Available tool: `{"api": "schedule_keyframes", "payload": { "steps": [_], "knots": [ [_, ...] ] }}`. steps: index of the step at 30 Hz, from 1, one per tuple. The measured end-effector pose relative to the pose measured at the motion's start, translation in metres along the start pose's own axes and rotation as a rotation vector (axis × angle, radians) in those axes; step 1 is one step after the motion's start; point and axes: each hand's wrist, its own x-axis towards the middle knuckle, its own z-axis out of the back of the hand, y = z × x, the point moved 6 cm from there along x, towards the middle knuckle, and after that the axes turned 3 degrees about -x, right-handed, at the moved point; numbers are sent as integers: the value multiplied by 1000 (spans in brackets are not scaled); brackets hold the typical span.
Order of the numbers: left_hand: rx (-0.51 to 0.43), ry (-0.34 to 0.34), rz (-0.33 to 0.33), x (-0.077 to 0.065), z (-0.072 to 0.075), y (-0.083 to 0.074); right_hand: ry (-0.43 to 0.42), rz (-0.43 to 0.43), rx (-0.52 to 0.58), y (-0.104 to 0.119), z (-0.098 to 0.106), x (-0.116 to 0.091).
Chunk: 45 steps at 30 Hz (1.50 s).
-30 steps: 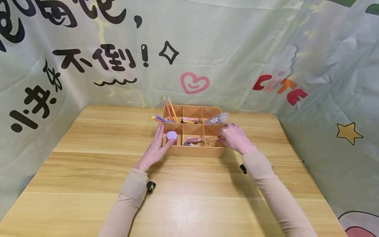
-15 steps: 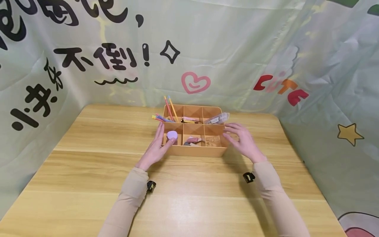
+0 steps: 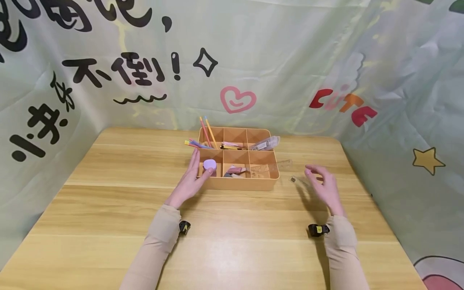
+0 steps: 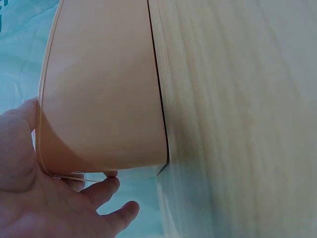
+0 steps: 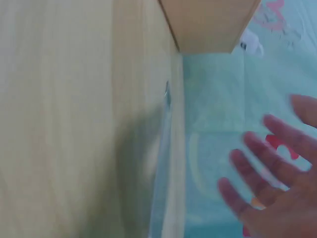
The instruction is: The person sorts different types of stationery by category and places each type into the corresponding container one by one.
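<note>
A tan desk organizer (image 3: 237, 184) with several compartments stands at the back of the table. My left hand (image 3: 188, 177) holds its front left corner, fingers along the side wall and thumb over the front rim near a purple-lidded item (image 3: 209, 164). In the left wrist view, the hand (image 4: 54, 203) lies around the organizer's edge. My right hand (image 3: 324, 185) hovers right of the organizer, holding nothing; its fingers (image 5: 267, 153) are spread in the right wrist view. Below it a clear strip (image 5: 161, 163) lies on the table. Another clear strip, like a ruler (image 3: 284, 163), sticks out of the front right compartment.
In the back compartments stand pencils (image 3: 206, 131), more pens (image 3: 232, 147) and a clear-bodied item with a label (image 3: 266, 143). Small pink and grey pieces (image 3: 235, 170) lie in the front middle one. A printed cloth (image 3: 282, 60) hangs behind the wooden table (image 3: 239, 241).
My right hand has drawn away from the organizer's right side, rightward and toward me. The ruler-like strip now juts past the rim, and a clear strip shows on the table. My left hand stays put.
</note>
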Motion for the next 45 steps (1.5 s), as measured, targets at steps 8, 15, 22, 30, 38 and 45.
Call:
{"api": "schedule_keyframes", "payload": {
  "steps": [8, 15, 22, 30, 38, 45],
  "knots": [
    [1, 6, 5, 0, -1, 0, 270, -47, -222, -23, -5, -8],
    [5, -2, -10, 1, 0, -1, 343, -106, -337, -39, 0, -9],
    [-11, 5, -3, -1, 0, -1, 399, -246, -346, -47, 7, -16],
    [-16, 5, -8, 0, -1, -1, 370, -250, -376, -50, 13, -19],
    [-14, 6, -2, 0, 0, -1, 347, -251, -380, -50, 12, -19],
    [-15, 6, 7, -1, 1, 0, 338, -244, -370, -48, 11, -18]
  ]
}}
